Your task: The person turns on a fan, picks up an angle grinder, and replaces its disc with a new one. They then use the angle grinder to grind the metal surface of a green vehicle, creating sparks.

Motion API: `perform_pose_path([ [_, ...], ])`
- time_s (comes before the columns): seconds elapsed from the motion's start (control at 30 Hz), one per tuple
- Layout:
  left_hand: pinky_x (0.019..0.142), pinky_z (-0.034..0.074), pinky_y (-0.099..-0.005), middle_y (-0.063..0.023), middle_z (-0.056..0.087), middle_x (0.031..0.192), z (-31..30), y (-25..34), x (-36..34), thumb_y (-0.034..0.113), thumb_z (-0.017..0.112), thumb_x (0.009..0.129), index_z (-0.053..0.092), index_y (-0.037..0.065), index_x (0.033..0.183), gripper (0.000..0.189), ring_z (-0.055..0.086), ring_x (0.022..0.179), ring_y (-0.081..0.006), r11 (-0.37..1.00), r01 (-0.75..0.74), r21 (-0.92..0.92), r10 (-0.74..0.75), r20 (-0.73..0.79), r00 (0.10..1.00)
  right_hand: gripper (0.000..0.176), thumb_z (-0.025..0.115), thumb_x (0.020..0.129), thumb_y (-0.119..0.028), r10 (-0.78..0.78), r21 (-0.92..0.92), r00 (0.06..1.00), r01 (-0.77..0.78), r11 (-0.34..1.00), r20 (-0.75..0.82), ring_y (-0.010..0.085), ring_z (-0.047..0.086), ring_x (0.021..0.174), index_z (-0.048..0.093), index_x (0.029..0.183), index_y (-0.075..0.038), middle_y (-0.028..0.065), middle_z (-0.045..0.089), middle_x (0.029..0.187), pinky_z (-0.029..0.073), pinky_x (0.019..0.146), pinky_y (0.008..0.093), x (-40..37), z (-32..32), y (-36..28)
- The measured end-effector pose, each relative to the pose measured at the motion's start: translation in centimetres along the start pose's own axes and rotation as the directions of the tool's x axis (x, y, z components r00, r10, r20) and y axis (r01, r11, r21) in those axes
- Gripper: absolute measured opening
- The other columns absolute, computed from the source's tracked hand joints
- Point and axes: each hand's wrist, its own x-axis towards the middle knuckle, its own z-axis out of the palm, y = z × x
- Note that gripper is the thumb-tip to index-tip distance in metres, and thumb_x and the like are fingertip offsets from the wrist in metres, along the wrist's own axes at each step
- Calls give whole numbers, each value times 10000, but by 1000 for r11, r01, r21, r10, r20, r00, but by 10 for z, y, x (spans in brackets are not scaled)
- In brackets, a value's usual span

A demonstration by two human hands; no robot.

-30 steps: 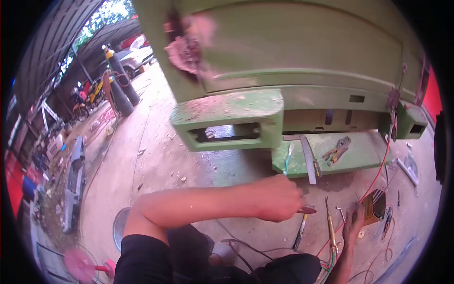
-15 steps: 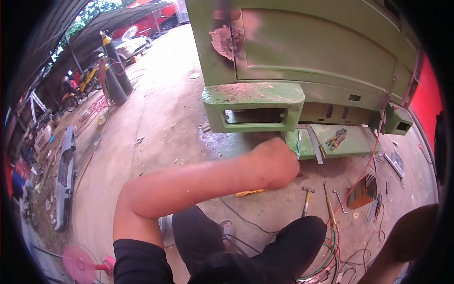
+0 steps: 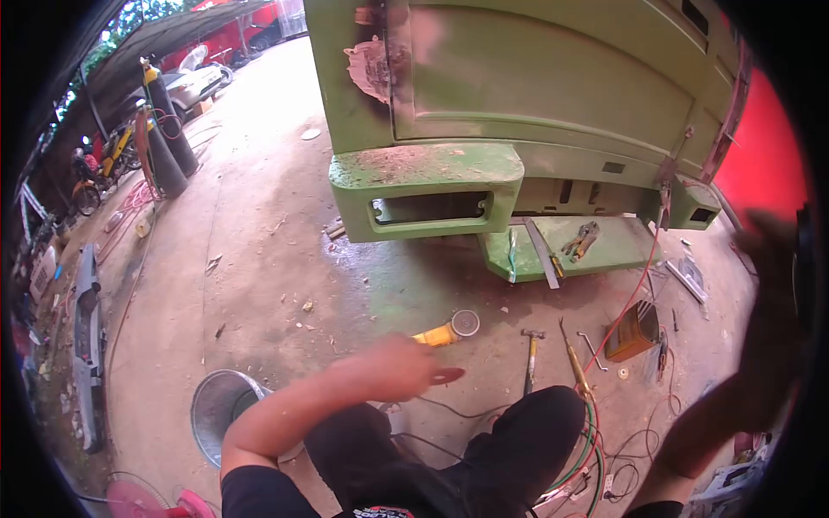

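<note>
Closed in a narrow grip, the left hand holds a flat reddish-brown piece, one rounded end of which sticks out past the fingers, over the floor and in front of the person's knees. Just beyond this hand lies a yellow grinder with a round disc at its far end. The right hand is raised near the right edge of the view, dark and blurred; whether it is wide or closed, or holds anything, I cannot tell.

To the right of the grinder, a hammer, a torch, a bent rod and an open box are on the floor. Beyond them, a metal ruler and pliers rest on a green ledge, below a green vehicle body with a pinkish patch. A metal bucket stands beside the left forearm.
</note>
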Motion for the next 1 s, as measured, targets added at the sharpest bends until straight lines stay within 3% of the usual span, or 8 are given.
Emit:
perform_pose_path([
  [0.07, 821, 522, -476, -158, 684, 950, 18, -22, -28, 241, 620, 905, 715, 89, 1015, 210, 665, 905, -369, 974, 103, -202, -141, -185, 973, 623, 654, 892, -482, 257, 271, 930, -327, 905, 263, 294, 601, 1176, 639, 1208, 55, 181, 654, 1225, 411, 1075, 413, -31, 27, 38],
  [0.23, 781, 512, -458, -199, 675, 893, 41, -110, -80, 214, 648, 882, 694, 48, 971, 194, 657, 850, -370, 901, 307, -307, -409, -358, 839, 421, 737, 903, -212, 128, 263, 500, -636, 725, 856, 270, 645, 1145, 644, 1271, -29, 133, 660, 1279, 486, 1000, 385, -95, 129, 66],
  [0.43, 843, 517, -491, -235, 696, 953, -107, -157, -52, 278, 593, 905, 699, 42, 1000, 276, 671, 927, -398, 833, 553, -18, -479, -525, 703, 617, 654, 994, -288, -261, 339, 281, -916, 212, 923, 223, 616, 1131, 411, 1464, 28, 188, 605, 1306, 510, 938, 327, -110, 259, -72],
  [0.53, 909, 513, -461, -215, 712, 1033, -179, -169, -68, 265, 594, 888, 715, 36, 1066, 315, 677, 990, -379, 727, 684, 57, -532, -584, 613, 607, 668, 983, -298, -222, 401, 364, -904, 152, 905, 192, 614, 1046, 431, 1413, 58, 157, 616, 1209, 508, 892, 322, -100, 266, -108],
  [0.63, 914, 518, -449, -242, 709, 1022, -236, -211, -104, 253, 576, 896, 694, -26, 1066, 347, 687, 981, -370, 656, 727, 202, -419, -704, 574, 416, 692, 938, -256, -269, 233, 199, -968, 98, 942, 252, 613, 970, 555, 1228, 10, 182, 605, 1034, 482, 843, 390, -76, 248, -103],
  [0.73, 851, 516, -429, -242, 714, 987, -287, -216, -136, 242, 542, 923, 680, -44, 1119, 373, 699, 911, -344, 666, 712, 224, -329, -768, 550, 241, 697, 909, -210, -273, 724, 672, -661, 197, 688, 271, 534, 942, 563, 1025, -46, 112, 490, 978, 437, 830, 368, -94, 239, -108],
  [0.87, 824, 535, -404, -235, 709, 1002, -298, -201, -134, 205, 512, 938, 684, -46, 1102, 346, 701, 893, -330, 654, 724, 219, -251, -841, 480, 195, 680, 962, -198, -488, 702, 598, -711, 43, 636, 204, 523, 1031, 562, 1015, -53, 79, 549, 1042, 427, 926, 366, -103, 239, -99],
  [1.0, 963, 499, -438, -238, 698, 1104, -277, -139, -112, 222, 558, 895, 704, -32, 1129, 375, 664, 1064, -329, 620, 780, 80, -456, -773, 441, 276, 665, 970, -230, -328, 499, 550, -835, -233, 768, 188, 523, 1016, 510, 1111, -51, 96, 525, 1125, 445, 858, 329, -114, 226, -95],
])
